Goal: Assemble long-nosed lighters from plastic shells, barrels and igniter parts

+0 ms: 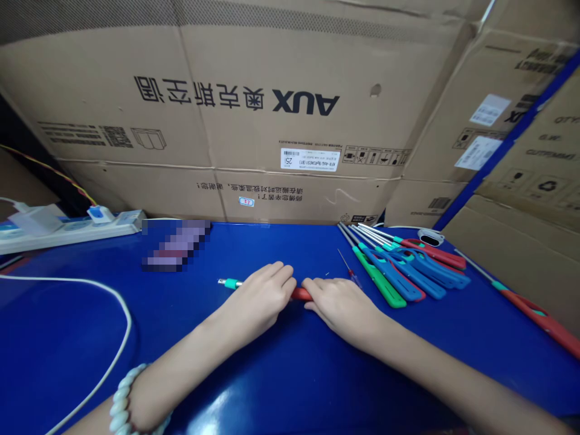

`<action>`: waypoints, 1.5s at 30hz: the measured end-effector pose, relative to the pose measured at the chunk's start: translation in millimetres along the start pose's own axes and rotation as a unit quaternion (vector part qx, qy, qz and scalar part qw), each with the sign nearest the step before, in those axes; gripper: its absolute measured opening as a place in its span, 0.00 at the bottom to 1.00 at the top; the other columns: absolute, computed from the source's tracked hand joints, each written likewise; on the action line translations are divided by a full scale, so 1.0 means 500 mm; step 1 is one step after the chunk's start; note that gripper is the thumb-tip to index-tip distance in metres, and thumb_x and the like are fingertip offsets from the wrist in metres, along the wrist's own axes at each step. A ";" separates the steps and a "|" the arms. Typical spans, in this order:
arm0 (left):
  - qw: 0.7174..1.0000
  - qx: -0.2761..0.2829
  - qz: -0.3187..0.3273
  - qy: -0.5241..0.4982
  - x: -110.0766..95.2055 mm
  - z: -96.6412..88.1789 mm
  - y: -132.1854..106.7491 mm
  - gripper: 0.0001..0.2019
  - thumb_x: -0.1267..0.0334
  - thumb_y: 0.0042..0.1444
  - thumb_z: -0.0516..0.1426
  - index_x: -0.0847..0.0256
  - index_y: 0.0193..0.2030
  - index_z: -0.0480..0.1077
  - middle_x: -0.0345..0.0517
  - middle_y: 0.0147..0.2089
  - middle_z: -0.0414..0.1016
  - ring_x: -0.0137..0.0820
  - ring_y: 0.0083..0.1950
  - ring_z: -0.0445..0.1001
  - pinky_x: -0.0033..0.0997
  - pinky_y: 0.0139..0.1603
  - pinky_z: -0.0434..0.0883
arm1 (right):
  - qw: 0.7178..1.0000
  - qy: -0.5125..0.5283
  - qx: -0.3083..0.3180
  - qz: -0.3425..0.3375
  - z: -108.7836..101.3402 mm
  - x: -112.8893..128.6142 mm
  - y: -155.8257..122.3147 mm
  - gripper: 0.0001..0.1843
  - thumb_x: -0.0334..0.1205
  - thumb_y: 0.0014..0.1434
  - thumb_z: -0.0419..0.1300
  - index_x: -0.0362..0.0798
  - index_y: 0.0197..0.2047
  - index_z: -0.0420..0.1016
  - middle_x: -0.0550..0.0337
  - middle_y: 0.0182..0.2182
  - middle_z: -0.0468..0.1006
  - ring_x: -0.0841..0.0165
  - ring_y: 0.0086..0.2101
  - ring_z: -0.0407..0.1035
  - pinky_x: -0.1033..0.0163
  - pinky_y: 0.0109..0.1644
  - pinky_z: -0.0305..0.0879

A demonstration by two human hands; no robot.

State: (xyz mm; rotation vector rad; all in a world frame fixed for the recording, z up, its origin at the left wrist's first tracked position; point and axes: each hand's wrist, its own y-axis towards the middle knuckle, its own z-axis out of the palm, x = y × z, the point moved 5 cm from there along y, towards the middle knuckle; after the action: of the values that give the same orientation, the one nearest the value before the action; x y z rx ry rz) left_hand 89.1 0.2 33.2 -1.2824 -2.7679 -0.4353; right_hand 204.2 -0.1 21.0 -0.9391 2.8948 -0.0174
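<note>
My left hand (260,299) and my right hand (338,305) lie side by side on the blue table (272,374), both curled over one red-handled lighter (301,294). The lighter lies flat, its teal collar and metal tip (229,283) poking out to the left of my left hand. A red strip of its handle shows between the two hands. A thin metal rod with a red end (351,272) lies just beyond my right hand.
Several long-nozzle lighters in green, blue and red (399,266) lie in a row at the right. Another red one (530,311) rests by the right edge. Cardboard boxes (235,103) wall the back. A power strip (72,229) and white cable (120,326) sit left.
</note>
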 end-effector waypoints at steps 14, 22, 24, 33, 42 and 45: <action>0.998 -0.050 0.039 -0.005 -0.022 -0.013 -0.001 0.11 0.73 0.63 0.47 0.66 0.31 0.68 0.49 0.34 0.67 0.36 0.35 0.65 0.36 0.35 0.66 | 0.998 -0.059 -0.024 -0.022 0.024 0.006 -0.008 0.04 0.35 0.64 0.53 0.45 0.40 0.67 0.53 0.29 0.78 0.59 0.28 0.74 0.61 0.29 0.56; 0.998 -0.038 -0.042 -0.024 0.075 -0.033 -0.016 0.20 0.57 0.56 0.61 0.62 0.53 0.67 0.50 0.51 0.71 0.41 0.51 0.68 0.40 0.49 0.64 | 0.998 -0.048 0.000 0.036 0.003 -0.030 -0.006 0.07 0.39 0.66 0.52 0.44 0.43 0.67 0.53 0.30 0.79 0.58 0.31 0.75 0.63 0.29 0.55; 0.996 -0.039 -0.074 0.006 0.110 -0.034 -0.026 0.21 0.59 0.55 0.62 0.63 0.54 0.67 0.52 0.53 0.71 0.43 0.53 0.67 0.40 0.51 0.62 | 0.998 -0.041 0.008 0.054 -0.005 -0.043 -0.006 0.08 0.39 0.66 0.52 0.44 0.44 0.67 0.53 0.31 0.79 0.58 0.31 0.75 0.63 0.29 0.54; 0.997 0.014 -0.076 0.026 0.144 -0.014 -0.028 0.07 0.64 0.63 0.54 0.62 0.37 0.72 0.46 0.35 0.76 0.37 0.40 0.72 0.35 0.43 0.59 | 0.998 -0.020 0.028 0.045 -0.013 -0.050 -0.010 0.07 0.39 0.67 0.52 0.44 0.42 0.66 0.52 0.31 0.78 0.59 0.31 0.74 0.63 0.28 0.49; 0.998 -0.023 0.018 -0.050 0.049 -0.010 -0.003 0.08 0.62 0.62 0.55 0.62 0.34 0.71 0.42 0.31 0.75 0.33 0.35 0.72 0.34 0.45 0.59 | 1.000 -0.023 0.003 -0.012 -0.001 -0.027 -0.010 0.05 0.37 0.64 0.55 0.44 0.41 0.67 0.54 0.30 0.79 0.59 0.30 0.75 0.63 0.27 0.48; 0.995 -0.055 0.056 -0.062 0.015 -0.010 0.000 0.12 0.61 0.64 0.52 0.63 0.32 0.70 0.41 0.28 0.73 0.31 0.32 0.70 0.35 0.47 0.59 | 0.999 -0.025 -0.013 -0.030 -0.001 -0.012 -0.012 0.03 0.34 0.64 0.55 0.44 0.40 0.67 0.54 0.29 0.79 0.60 0.29 0.75 0.63 0.26 0.49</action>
State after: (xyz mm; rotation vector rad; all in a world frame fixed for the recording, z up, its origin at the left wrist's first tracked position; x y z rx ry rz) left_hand 84.1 4.4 39.3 -1.5315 -2.7870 -0.5249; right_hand 212.3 -1.5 22.1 -1.0168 2.8270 0.0375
